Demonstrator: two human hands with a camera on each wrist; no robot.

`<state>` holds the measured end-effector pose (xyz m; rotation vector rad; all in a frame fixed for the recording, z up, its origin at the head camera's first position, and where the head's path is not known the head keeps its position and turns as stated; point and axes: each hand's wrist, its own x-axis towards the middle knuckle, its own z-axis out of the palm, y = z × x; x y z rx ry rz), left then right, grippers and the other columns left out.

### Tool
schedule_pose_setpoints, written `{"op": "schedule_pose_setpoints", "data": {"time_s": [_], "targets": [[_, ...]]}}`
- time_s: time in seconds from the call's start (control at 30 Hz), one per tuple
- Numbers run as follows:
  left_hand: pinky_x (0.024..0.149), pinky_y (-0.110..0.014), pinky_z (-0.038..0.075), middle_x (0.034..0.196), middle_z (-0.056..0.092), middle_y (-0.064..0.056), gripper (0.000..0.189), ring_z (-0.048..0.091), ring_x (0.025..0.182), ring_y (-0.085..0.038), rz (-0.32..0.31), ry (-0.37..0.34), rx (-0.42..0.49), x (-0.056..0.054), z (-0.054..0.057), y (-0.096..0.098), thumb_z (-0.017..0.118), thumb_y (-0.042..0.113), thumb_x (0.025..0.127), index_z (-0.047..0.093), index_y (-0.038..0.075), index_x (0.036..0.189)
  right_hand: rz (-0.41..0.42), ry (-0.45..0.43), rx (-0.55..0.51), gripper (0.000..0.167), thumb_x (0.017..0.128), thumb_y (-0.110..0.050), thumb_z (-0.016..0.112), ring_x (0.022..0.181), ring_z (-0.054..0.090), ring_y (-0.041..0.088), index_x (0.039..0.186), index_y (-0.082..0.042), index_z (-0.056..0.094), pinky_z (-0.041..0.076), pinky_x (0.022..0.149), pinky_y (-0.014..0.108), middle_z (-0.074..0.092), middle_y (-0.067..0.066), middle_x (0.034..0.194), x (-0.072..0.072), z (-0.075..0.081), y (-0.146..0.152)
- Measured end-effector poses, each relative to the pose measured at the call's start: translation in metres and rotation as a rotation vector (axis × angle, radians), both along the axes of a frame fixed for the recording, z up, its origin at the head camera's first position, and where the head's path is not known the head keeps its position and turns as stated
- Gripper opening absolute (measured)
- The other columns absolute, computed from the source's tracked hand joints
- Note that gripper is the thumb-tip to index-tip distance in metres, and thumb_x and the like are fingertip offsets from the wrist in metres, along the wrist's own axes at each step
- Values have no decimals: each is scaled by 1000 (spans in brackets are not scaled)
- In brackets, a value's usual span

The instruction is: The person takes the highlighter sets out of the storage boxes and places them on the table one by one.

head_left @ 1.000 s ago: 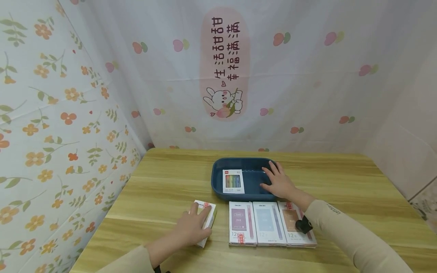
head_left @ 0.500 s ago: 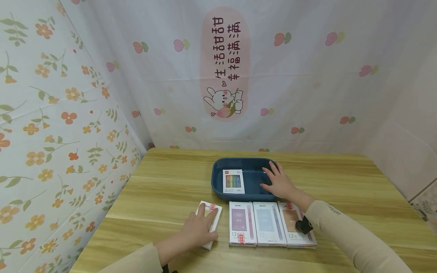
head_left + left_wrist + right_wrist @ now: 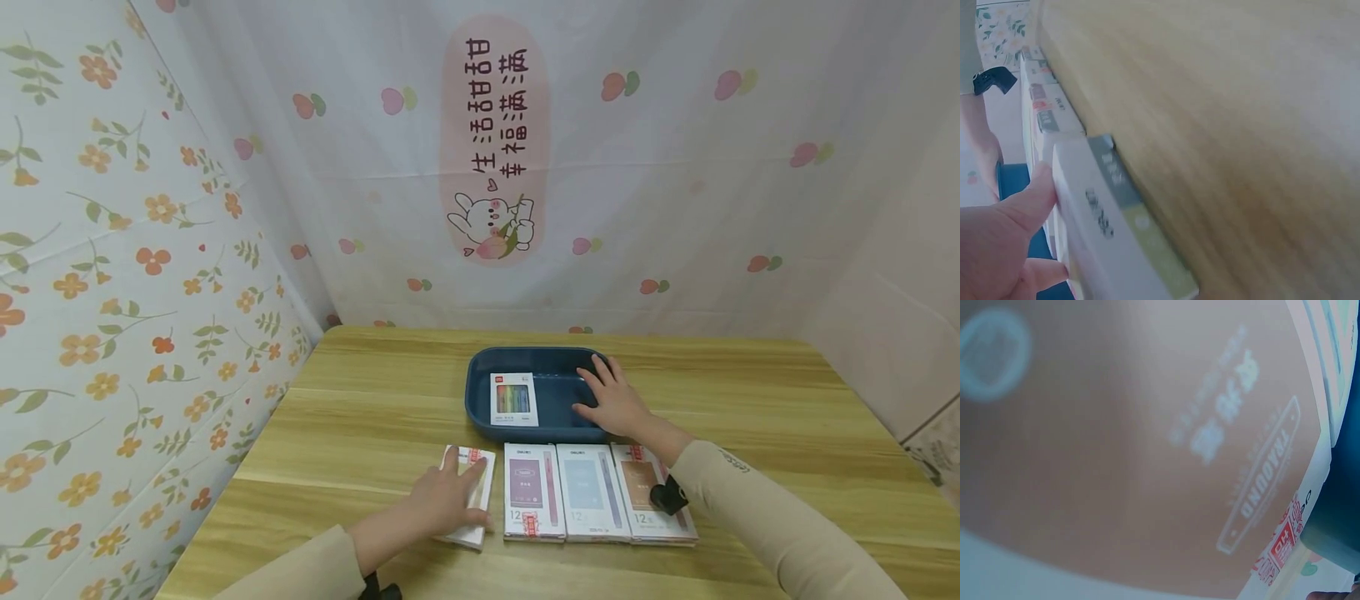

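Observation:
My left hand lies over a white box at the left end of a row. Its fingers are spread on the top, and the thumb reaches the near right part. In the left wrist view, the end of this white box has a grey and green band. My right hand rests with spread fingers on the right side of a dark blue tray. Inside the tray lies a white box with rainbow-coloured sticks pictured on it. The right wrist view shows mostly a brown box face up close.
Three flat white pen boxes lie side by side in front of the tray: a purple-panelled one, a light blue one and a brown one partly under the right wrist's camera. They stand on a wooden table backed by patterned curtains.
My left hand has slid the white box to the right, closer to the row, and turned it straighter. The right hand and the tray have hardly moved.

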<state>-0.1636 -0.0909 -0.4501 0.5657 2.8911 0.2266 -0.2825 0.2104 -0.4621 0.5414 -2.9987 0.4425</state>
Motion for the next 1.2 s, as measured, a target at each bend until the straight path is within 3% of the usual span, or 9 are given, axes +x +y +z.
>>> {"op": "schedule_pose_setpoints", "data": {"time_s": [0.17, 0.3, 0.57, 0.97, 1.2], "targets": [[72, -42, 50, 136, 33, -32, 84, 59, 86, -40, -24, -47, -7, -3, 5, 3, 67, 59, 68, 43, 17, 137, 4, -1, -1, 67, 86, -36, 58, 133, 7, 48, 139, -2, 35, 25, 97, 65, 16, 26, 148, 0, 0, 0], [75, -43, 50, 137, 31, -32, 82, 58, 90, -41, 4, -86, 4, -2, 7, 7, 68, 54, 70, 42, 15, 138, 7, -3, -6, 67, 86, -36, 58, 133, 7, 49, 139, -1, 35, 27, 96, 64, 15, 27, 148, 0, 0, 1], [66, -39, 51, 135, 33, -29, 77, 58, 80, -35, 33, -29, -3, -1, 1, 15, 65, 52, 74, 44, 12, 136, 8, 3, 4, 67, 86, -37, 57, 133, 7, 48, 139, -1, 35, 28, 95, 64, 14, 27, 148, -1, 0, 1], [73, -44, 49, 137, 30, -30, 76, 56, 91, -41, 61, -56, 49, -8, -6, 18, 65, 50, 75, 43, 11, 137, 9, 26, 3, 66, 86, -36, 58, 133, 10, 49, 137, -1, 37, 28, 96, 64, 17, 27, 147, 1, 1, -1], [73, -43, 49, 138, 30, -29, 75, 57, 91, -38, 70, -62, 27, -10, -4, 19, 64, 51, 76, 43, 13, 137, 8, 26, -2, 65, 86, -37, 58, 133, 10, 49, 137, -1, 38, 28, 95, 64, 18, 27, 147, 2, 2, -2]]}}
